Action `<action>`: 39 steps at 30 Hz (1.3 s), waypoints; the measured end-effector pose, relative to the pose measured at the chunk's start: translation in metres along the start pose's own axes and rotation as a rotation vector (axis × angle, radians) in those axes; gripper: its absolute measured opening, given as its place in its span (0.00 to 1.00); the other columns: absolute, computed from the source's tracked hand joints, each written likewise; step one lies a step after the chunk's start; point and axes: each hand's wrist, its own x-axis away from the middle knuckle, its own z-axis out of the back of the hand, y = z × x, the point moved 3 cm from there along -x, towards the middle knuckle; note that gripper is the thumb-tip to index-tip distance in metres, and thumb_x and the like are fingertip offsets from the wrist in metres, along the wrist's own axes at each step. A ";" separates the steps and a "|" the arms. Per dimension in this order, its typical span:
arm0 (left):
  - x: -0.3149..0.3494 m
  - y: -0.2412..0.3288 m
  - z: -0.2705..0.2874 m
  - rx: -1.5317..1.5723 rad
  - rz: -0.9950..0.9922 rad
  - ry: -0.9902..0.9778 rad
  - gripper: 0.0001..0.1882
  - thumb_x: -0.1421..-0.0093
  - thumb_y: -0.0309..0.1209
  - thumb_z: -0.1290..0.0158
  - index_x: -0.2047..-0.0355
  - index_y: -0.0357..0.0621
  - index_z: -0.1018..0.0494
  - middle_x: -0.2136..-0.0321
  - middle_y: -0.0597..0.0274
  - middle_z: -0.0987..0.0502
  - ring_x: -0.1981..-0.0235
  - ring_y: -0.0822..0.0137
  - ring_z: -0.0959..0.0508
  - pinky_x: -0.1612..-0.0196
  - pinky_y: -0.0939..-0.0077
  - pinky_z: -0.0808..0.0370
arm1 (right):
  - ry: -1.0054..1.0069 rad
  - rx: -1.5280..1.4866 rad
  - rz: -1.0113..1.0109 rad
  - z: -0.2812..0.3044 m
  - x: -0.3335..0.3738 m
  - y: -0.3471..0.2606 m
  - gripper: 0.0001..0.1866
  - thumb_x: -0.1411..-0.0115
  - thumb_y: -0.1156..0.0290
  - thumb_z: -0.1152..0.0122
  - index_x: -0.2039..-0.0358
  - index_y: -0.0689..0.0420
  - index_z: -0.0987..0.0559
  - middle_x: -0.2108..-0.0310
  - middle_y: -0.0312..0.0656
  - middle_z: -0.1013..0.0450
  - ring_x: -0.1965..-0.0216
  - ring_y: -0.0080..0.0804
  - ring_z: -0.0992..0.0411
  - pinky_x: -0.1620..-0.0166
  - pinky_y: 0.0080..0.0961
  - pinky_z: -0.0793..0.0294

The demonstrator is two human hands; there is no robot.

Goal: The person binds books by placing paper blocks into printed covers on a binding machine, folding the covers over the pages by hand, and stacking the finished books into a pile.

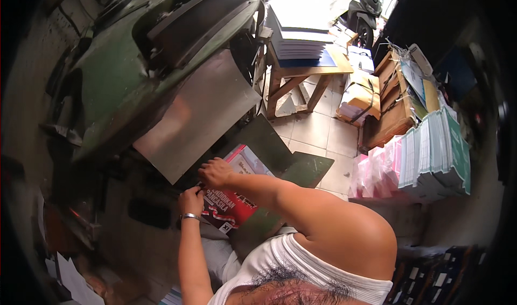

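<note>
A red book [245,213] with white cover lettering lies tilted on a dark green metal stand, below a large green machine [118,52]. At the book's left edge my left hand [191,201] is closed, fingers curled around the edge. My right hand [216,173] reaches across to its upper left part and is closed there with bent fingers. The fingertips of both hands are partly hidden. Beyond my right wrist rests a pale book [247,159] with a pink edge. A shiny sheet-metal plate [199,116] slopes down from the machine toward my hands.
The stand's green metal flap [308,171] sticks out to the right. Farther off, a wooden table [342,61] bears a tall paper stack [301,41]. Green-covered books [436,151] and pink bundles [374,170] stand at right, beside a wooden crate [385,103]. A motorbike [365,14] is at the back.
</note>
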 end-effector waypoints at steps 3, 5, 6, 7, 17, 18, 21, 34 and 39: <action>-0.007 -0.002 -0.003 0.053 -0.049 0.014 0.13 0.44 0.39 0.39 0.62 0.47 0.16 0.67 0.44 0.19 0.62 0.41 0.19 0.59 0.52 0.21 | 0.072 0.020 -0.012 0.007 -0.001 0.000 0.14 0.42 0.53 0.40 0.71 0.51 0.21 0.68 0.39 0.23 0.60 0.41 0.23 0.57 0.40 0.28; -0.005 0.001 0.002 0.078 -0.007 -0.064 0.15 0.44 0.41 0.38 0.61 0.47 0.16 0.68 0.46 0.18 0.64 0.44 0.18 0.52 0.54 0.23 | 0.033 0.002 -0.034 0.010 -0.001 -0.002 0.14 0.42 0.54 0.40 0.70 0.52 0.21 0.67 0.40 0.23 0.60 0.41 0.23 0.55 0.40 0.28; -0.002 -0.001 0.006 0.145 0.048 -0.196 0.16 0.44 0.41 0.38 0.58 0.51 0.16 0.66 0.50 0.17 0.57 0.47 0.18 0.40 0.49 0.32 | 0.029 0.014 -0.024 0.010 0.000 -0.008 0.14 0.42 0.54 0.40 0.70 0.52 0.21 0.67 0.40 0.23 0.60 0.41 0.23 0.55 0.40 0.28; 0.001 -0.008 0.008 0.139 0.042 -0.186 0.16 0.44 0.41 0.38 0.58 0.51 0.16 0.66 0.50 0.17 0.57 0.47 0.18 0.40 0.49 0.32 | -0.034 0.026 -0.050 0.008 -0.003 -0.005 0.14 0.42 0.54 0.41 0.70 0.51 0.20 0.66 0.40 0.23 0.59 0.42 0.22 0.55 0.40 0.28; 0.020 -0.059 0.004 -0.104 0.016 -0.152 0.10 0.42 0.39 0.44 0.62 0.56 0.17 0.54 0.59 0.19 0.43 0.53 0.26 0.32 0.30 0.53 | -0.143 -0.013 0.008 -0.025 -0.014 -0.046 0.13 0.44 0.54 0.41 0.72 0.46 0.16 0.69 0.43 0.20 0.67 0.45 0.21 0.63 0.42 0.25; 0.022 -0.062 0.001 -0.077 0.004 -0.107 0.08 0.41 0.39 0.45 0.67 0.54 0.19 0.58 0.58 0.19 0.46 0.53 0.25 0.33 0.29 0.49 | -0.092 0.010 0.021 -0.030 -0.014 -0.042 0.12 0.45 0.53 0.41 0.73 0.45 0.16 0.71 0.43 0.20 0.69 0.45 0.21 0.65 0.43 0.25; -0.004 -0.056 0.007 -0.059 -0.074 -0.080 0.08 0.41 0.38 0.46 0.67 0.53 0.19 0.61 0.51 0.19 0.51 0.47 0.23 0.37 0.27 0.44 | -0.211 0.037 -0.017 -0.012 -0.030 -0.034 0.15 0.44 0.49 0.41 0.73 0.45 0.16 0.70 0.45 0.20 0.70 0.45 0.21 0.66 0.44 0.25; 0.024 -0.037 -0.003 0.028 0.081 -0.066 0.12 0.38 0.44 0.45 0.58 0.62 0.17 0.56 0.63 0.18 0.42 0.57 0.27 0.33 0.39 0.44 | 0.207 0.083 0.097 0.036 0.023 0.067 0.15 0.36 0.59 0.44 0.74 0.55 0.23 0.71 0.48 0.24 0.68 0.54 0.24 0.64 0.50 0.27; 0.034 -0.039 -0.002 0.042 0.127 -0.144 0.15 0.40 0.44 0.42 0.54 0.61 0.18 0.46 0.63 0.22 0.37 0.57 0.31 0.30 0.42 0.47 | 0.012 0.159 0.065 0.038 0.013 0.067 0.13 0.39 0.58 0.41 0.69 0.55 0.22 0.66 0.47 0.24 0.61 0.53 0.25 0.57 0.49 0.28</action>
